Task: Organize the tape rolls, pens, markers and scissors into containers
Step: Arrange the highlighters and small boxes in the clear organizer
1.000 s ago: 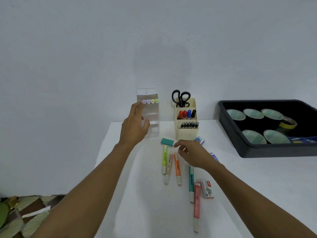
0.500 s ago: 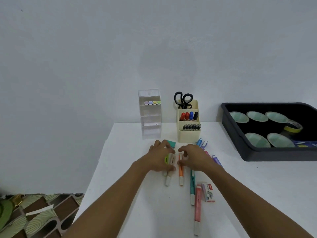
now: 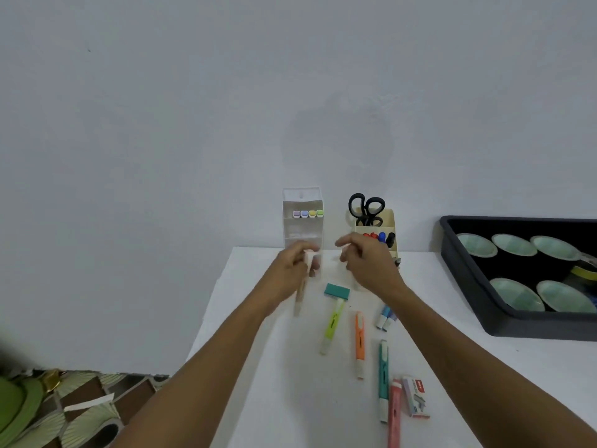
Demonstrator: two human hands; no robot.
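My left hand [image 3: 290,270] grips a beige highlighter [image 3: 299,297], lifted and tilted in front of the clear tiered organizer [image 3: 302,227], whose top tier holds several pastel markers [image 3: 308,214]. My right hand [image 3: 365,263] hovers beside it with loosely curled fingers and nothing visible in it. On the white table lie a yellow-green highlighter [image 3: 332,324], an orange one [image 3: 359,341], a teal one [image 3: 383,376], a pink one [image 3: 394,412] and two blue-capped markers [image 3: 386,320]. A cream desk organizer [image 3: 389,218] holds black scissors [image 3: 366,208] and markers [image 3: 382,237].
A black tray [image 3: 468,286] at the right holds several tape rolls [image 3: 513,294], plus a yellow one [image 3: 584,273]. A teal eraser [image 3: 337,291] and a small staples box [image 3: 416,399] lie among the highlighters. The table's left edge [image 3: 210,305] drops to a patterned floor.
My left hand came down from the clear organizer to the highlighters, took the beige one and raised it toward the organizer. My right hand lifted off the table and moved up too.
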